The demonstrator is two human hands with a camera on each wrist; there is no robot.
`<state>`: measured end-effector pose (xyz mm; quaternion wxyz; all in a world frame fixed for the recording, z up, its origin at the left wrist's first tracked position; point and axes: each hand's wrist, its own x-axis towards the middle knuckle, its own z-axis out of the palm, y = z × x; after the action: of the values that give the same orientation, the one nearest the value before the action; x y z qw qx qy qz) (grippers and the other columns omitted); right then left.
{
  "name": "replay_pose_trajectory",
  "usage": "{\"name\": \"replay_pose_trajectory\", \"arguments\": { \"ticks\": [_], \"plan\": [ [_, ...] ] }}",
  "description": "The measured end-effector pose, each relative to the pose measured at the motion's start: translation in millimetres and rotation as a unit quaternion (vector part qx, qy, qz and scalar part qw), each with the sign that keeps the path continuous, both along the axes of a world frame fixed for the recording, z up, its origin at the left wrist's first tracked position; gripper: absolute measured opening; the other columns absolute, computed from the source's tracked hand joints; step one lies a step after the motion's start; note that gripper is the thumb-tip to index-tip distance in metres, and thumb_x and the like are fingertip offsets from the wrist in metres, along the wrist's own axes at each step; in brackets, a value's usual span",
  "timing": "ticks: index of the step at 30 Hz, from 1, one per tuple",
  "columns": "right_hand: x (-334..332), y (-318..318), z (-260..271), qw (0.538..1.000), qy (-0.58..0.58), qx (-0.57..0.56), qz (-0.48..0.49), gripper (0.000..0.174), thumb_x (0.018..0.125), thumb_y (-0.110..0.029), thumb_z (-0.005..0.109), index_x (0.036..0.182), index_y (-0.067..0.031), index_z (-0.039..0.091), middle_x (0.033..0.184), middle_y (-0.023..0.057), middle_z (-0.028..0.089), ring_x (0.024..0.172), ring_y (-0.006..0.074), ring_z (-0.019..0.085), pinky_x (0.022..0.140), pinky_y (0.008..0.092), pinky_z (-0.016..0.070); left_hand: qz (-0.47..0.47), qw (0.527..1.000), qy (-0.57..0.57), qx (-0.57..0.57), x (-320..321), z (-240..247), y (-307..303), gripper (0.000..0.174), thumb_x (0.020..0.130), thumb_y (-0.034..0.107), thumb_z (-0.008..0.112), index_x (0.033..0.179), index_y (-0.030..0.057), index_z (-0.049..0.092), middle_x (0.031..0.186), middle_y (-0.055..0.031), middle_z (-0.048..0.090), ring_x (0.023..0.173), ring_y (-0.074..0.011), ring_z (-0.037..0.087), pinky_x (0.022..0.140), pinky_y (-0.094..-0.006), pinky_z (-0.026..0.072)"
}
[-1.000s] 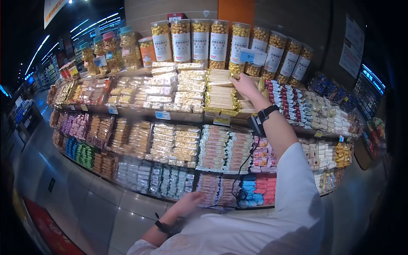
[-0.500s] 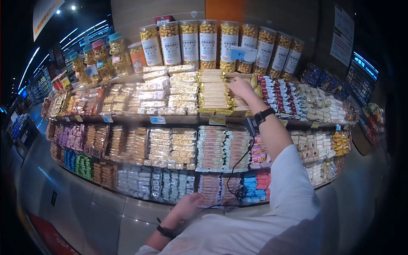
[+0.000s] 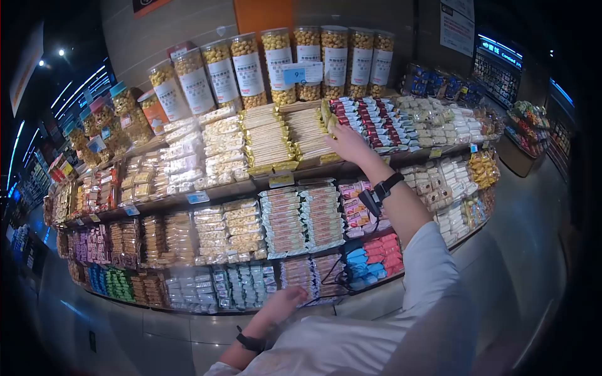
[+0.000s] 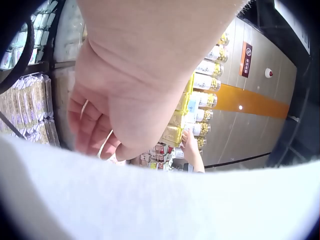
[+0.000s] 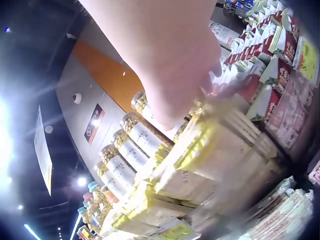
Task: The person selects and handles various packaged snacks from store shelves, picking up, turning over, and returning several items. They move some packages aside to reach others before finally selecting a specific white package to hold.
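My right hand (image 3: pixel 347 143) reaches up to the top shelf and lies with straight fingers on the right edge of the stacked yellow-trimmed biscuit packs (image 3: pixel 307 135). In the right wrist view the fingertips of that hand (image 5: pixel 175 65) blur against the same packs (image 5: pixel 200 150), so any grip is unclear. A black strap (image 3: pixel 387 186) circles that wrist. My left hand (image 3: pixel 285 299) hangs low by my white sleeve, loosely curled and holding nothing; the left wrist view shows that hand (image 4: pixel 115 115) with relaxed fingers.
Tall clear jars of yellow snacks (image 3: pixel 276 62) line the back of the top shelf, with a blue price card (image 3: pixel 296 74). Red-wrapped packs (image 3: pixel 370 122) lie right of my hand. Lower shelves (image 3: pixel 282 219) are packed with snack bags. Grey tiled floor (image 3: pixel 533 250) stretches right.
My right hand slid from the top of the biscuit stack down toward its front right edge. My head turned, shifting the shelves leftward. The left hand stayed low.
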<state>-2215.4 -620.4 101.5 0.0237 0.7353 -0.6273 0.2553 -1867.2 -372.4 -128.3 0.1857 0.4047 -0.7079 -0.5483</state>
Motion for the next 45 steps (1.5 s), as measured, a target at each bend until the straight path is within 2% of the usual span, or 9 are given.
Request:
{"name": "replay_pose_trajectory", "arguments": {
  "ticks": [8,17,19,21,29,33,35,39,45],
  "plan": [
    [17.2,-41.4,21.5,0.995,0.093,0.003,-0.046,0.07,0.095,-0.055,0.045,0.143,-0.003,0.044,0.159,0.0118,0.025,0.144,0.0321,0.026,0.116,0.0486,0.025,-0.003,1.0,-0.014,-0.014,-0.8,-2.1,2.3,0.032,0.095,0.027,0.056,0.108,0.0004,0.066,0.104,-0.0169,0.069,0.099,-0.0308,0.066,0.088,-0.0374,0.0489],
    [-5.0,-76.7,14.0,0.997,-0.002,0.06,-0.037,0.074,0.096,-0.05,0.045,0.145,0.0054,0.034,0.16,0.0168,0.018,0.137,0.0376,0.038,0.113,0.0432,0.0315,0.046,0.999,0.002,0.007,9.7,-0.5,14.5,0.026,0.093,0.02,0.057,0.104,-0.0022,0.067,0.101,-0.0188,0.069,0.096,-0.0314,0.067,0.085,-0.0374,0.0508],
    [-4.9,-69.5,13.3,0.996,-0.023,0.085,-0.022,0.076,0.095,-0.049,0.048,0.145,0.006,0.034,0.16,0.0188,0.016,0.138,0.0387,0.036,0.113,0.0404,0.0322,0.027,0.999,-0.035,-0.01,10.8,-1.0,12.7,0.021,0.097,0.012,0.057,0.11,-0.0024,0.065,0.104,-0.0068,0.068,0.096,-0.0143,0.062,0.087,-0.0302,0.0494],
    [-4.2,-59.8,9.4,0.997,-0.078,0.02,-0.01,0.08,0.092,-0.054,0.051,0.148,-0.0004,0.032,0.162,0.0146,0.01,0.136,0.0402,0.039,0.111,0.0464,0.0349,0.045,0.996,-0.076,0.002,7.0,9.6,18.8,0.02,0.096,0.012,0.058,0.109,-0.0022,0.065,0.102,-0.0054,0.067,0.095,-0.0128,0.061,0.087,-0.0286,0.0487],
    [-40.8,120.6,-50.5,0.957,-0.235,-0.155,0.077,0.034,0.094,-0.022,0.063,0.118,0.0018,0.062,0.129,0.014,0.057,0.112,0.0259,0.059,0.096,0.0317,0.047,0.051,0.997,-0.036,0.038,7.9,-13.2,19.2,0.019,0.097,0.013,0.059,0.106,-0.0018,0.066,0.098,-0.0044,0.068,0.093,-0.0112,0.061,0.085,-0.027,0.0486],
    [-73.6,224.3,-132.8,0.837,-0.546,-0.039,0.019,0.025,0.097,-0.019,0.059,0.11,0.0017,0.064,0.104,0.0061,0.067,0.097,0.0125,0.063,0.086,0.0257,0.0496,0.049,0.993,-0.103,-0.008,-5.6,-3.2,12.2,0.02,0.095,0.016,0.06,0.106,-0.0004,0.066,0.098,-0.0078,0.069,0.091,-0.0149,0.064,0.082,-0.0299,0.0512],
    [-88.1,264.6,-192.0,0.718,-0.688,-0.029,-0.106,0.02,0.097,-0.018,0.057,0.107,-0.0021,0.066,0.093,0.0047,0.068,0.088,0.0123,0.064,0.079,0.0239,0.0504,0.033,0.994,-0.097,-0.028,-10.7,-13.0,1.5,0.021,0.093,0.017,0.062,0.106,0.0011,0.067,0.099,-0.0115,0.069,0.089,-0.0205,0.067,0.079,-0.0323,0.0526],
    [-94.9,340.2,-297.3,0.678,-0.689,0.033,-0.254,0.025,0.094,-0.027,0.059,0.103,-0.0056,0.066,0.091,0.0043,0.067,0.082,0.011,0.063,0.071,0.0235,0.0488,-0.045,0.971,-0.138,-0.192,-47.7,-6.7,-22.8,0.022,0.087,0.015,0.065,0.104,0.0014,0.065,0.107,-0.0173,0.064,0.101,-0.037,0.062,0.088,-0.0414,0.0503],
    [-78.3,400.8,-381.7,0.593,-0.702,0.269,-0.29,0.029,0.09,-0.034,0.06,0.106,-0.0098,0.064,0.098,0.003,0.066,0.085,0.0142,0.064,0.074,0.0273,0.0479,-0.108,0.924,-0.237,-0.282,-105.6,-67.6,-72.4,0.034,0.085,0.027,0.064,0.112,0.0058,0.063,0.104,-0.0218,0.066,0.098,-0.04,0.064,0.086,-0.0466,0.0507]
  ]
}}
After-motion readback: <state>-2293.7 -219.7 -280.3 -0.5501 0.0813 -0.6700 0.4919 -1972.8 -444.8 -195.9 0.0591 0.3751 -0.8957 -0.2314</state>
